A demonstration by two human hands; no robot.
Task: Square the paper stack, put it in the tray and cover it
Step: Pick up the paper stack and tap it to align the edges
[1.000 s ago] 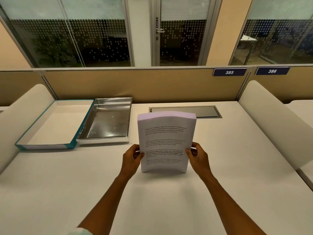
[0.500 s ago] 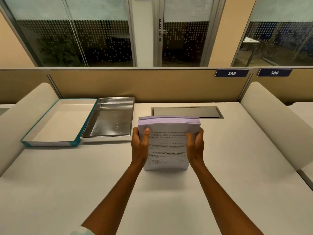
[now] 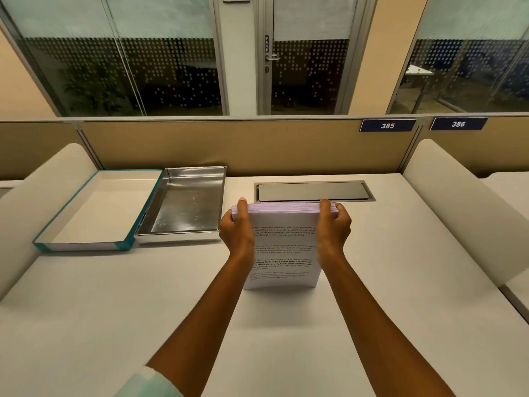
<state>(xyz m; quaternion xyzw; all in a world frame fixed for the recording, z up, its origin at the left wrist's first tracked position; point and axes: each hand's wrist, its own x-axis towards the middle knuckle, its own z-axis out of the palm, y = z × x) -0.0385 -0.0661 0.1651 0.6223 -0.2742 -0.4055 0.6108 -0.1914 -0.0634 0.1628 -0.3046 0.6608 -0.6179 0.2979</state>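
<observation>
Both hands, left [image 3: 237, 229] and right [image 3: 333, 224], are gripping the upright white printed paper stack [image 3: 283, 250] at its top corners, bottom edge resting on the pale counter [image 3: 143, 296] below the grip for squaring

A white desk [image 3: 114, 310] is enclosed by a tan partition [image 3: 229, 147] and rounded side panels [image 3: 463, 202]. Two numbered plates [image 3: 388, 125] are fixed at the partition's right. Dotted glass walls [image 3: 128, 75] and a door [image 3: 303, 67] are seen behind.

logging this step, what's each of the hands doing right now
Left hand: closed on the left edge of the paper stack, which stands upright on the desk.
Right hand: closed on the stack's right edge.
</observation>
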